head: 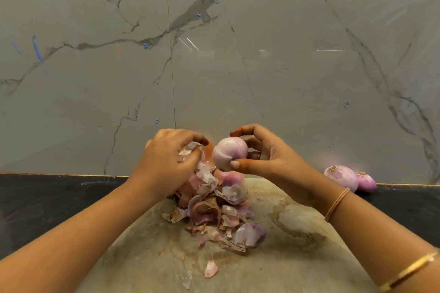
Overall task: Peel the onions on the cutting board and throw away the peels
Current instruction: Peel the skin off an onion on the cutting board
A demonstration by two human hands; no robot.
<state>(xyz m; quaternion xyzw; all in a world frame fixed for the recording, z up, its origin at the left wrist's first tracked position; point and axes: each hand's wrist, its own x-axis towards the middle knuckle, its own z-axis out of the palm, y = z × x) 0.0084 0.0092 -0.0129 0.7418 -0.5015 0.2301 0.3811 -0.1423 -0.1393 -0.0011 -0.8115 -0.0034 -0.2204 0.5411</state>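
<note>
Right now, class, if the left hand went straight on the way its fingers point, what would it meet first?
Probably the onion held in the right hand: the left hand, pinching a peel, points across a small gap at it. Depth is hard to judge.

no readable text, labels or numbers

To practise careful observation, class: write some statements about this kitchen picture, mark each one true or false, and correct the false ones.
1. The right hand holds a peeled onion. True.
2. The left hand holds nothing. False: it grips onion peels.
3. A pile of peels lies on the cutting board. True.
4. The two onions at the right lie on the cutting board. False: they lie on the dark counter, off the board.
</note>
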